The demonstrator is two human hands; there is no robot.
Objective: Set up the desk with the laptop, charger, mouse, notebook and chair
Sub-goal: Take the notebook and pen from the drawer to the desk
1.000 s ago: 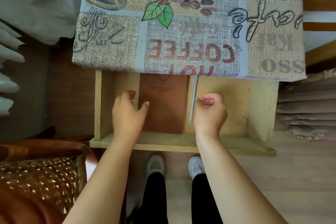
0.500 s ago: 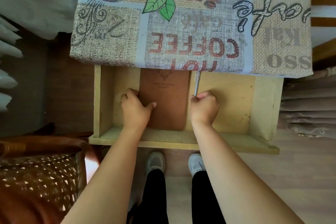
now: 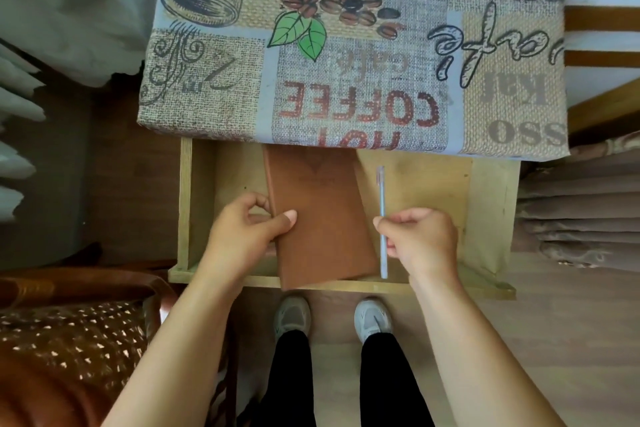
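Observation:
A brown notebook (image 3: pixel 322 215) is lifted and tilted in the open wooden drawer (image 3: pixel 485 204) under the desk, its near end over the drawer's front edge. My left hand (image 3: pixel 247 227) grips its left edge, thumb on the cover. My right hand (image 3: pixel 420 239) pinches a pale blue pen (image 3: pixel 382 215) that points away from me, just right of the notebook. The desk top (image 3: pixel 346 45) wears a coffee-print cloth. A woven brown chair (image 3: pixel 72 340) stands at the lower left.
White curtains (image 3: pixel 69 3) hang at the left beside the desk. Folded brown fabric (image 3: pixel 581 204) lies to the right of the drawer. My feet in grey shoes (image 3: pixel 332 317) stand on the wooden floor below the drawer front.
My left hand has taken hold of the notebook and raised it toward me, tilting it. My right hand has picked the pen up from the drawer floor.

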